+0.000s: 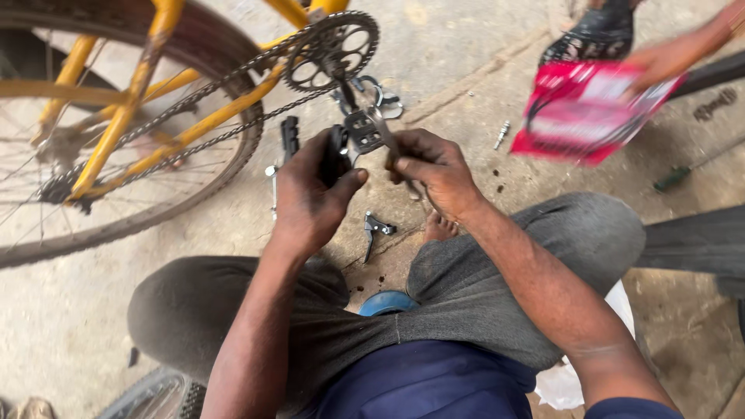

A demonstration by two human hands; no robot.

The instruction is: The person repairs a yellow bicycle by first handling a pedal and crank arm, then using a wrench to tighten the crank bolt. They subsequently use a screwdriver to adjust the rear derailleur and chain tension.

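Note:
A yellow bicycle frame (140, 85) lies on its side with its chain and chainring (330, 50) at top centre. At the end of the black crank arm hangs a pedal (363, 130). My left hand (310, 194) grips the pedal's left side. My right hand (434, 167) is closed around a thin metal tool (392, 147) set against the pedal's right side. I am crouched, grey trousers over both knees.
Another person's hand (667, 58) holds a red packet (586, 109) at top right. A small metal brake lever (375, 231) lies on the concrete between my knees, a bolt (502, 133) further right, a screwdriver (683, 174) at far right. The rear wheel (93, 225) fills the left.

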